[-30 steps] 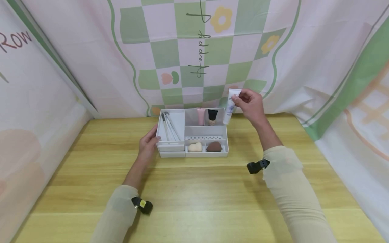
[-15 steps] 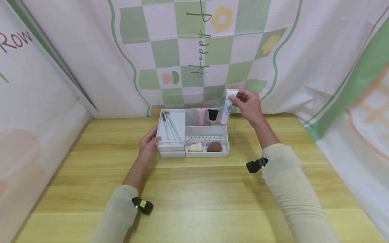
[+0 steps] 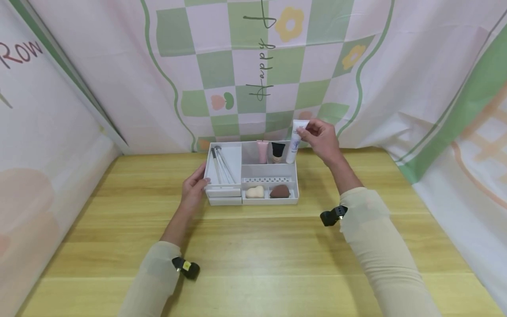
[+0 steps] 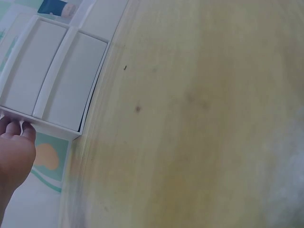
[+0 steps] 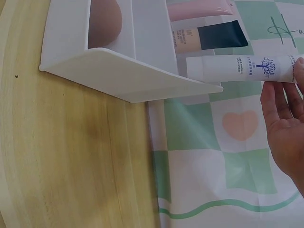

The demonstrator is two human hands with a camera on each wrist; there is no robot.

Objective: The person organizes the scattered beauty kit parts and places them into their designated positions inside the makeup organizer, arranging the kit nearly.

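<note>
A white desktop organizer (image 3: pixel 270 202) stands near the back of the table. My left hand (image 3: pixel 192 187) holds its left side, the thumb at the front corner; in the left wrist view the fingertips (image 4: pixel 27 129) meet the side wall beside two drawer fronts. My right hand (image 3: pixel 322 140) pinches a white squeeze tube (image 3: pixel 294 147) near its flat top end. The tube's capped lower end dips into the back right compartment, just inside the right wall, as the right wrist view shows. Left of it in that row stand a black-and-beige tube (image 5: pixel 209 38) and a pink tube (image 3: pixel 262 152).
Several makeup brushes (image 3: pixel 223 165) lie in the organizer's left top tray. A cream sponge (image 3: pixel 255 192) and a brown sponge (image 3: pixel 279 192) sit in its front compartments. Behind the table hangs a checkered curtain (image 3: pixel 253 66), close to the right hand. The wooden table (image 3: pixel 253 255) stretches in front.
My right hand has carried the white tube left and slightly down, from outside the organizer's right wall into the back compartment. The left hand has stayed in place.
</note>
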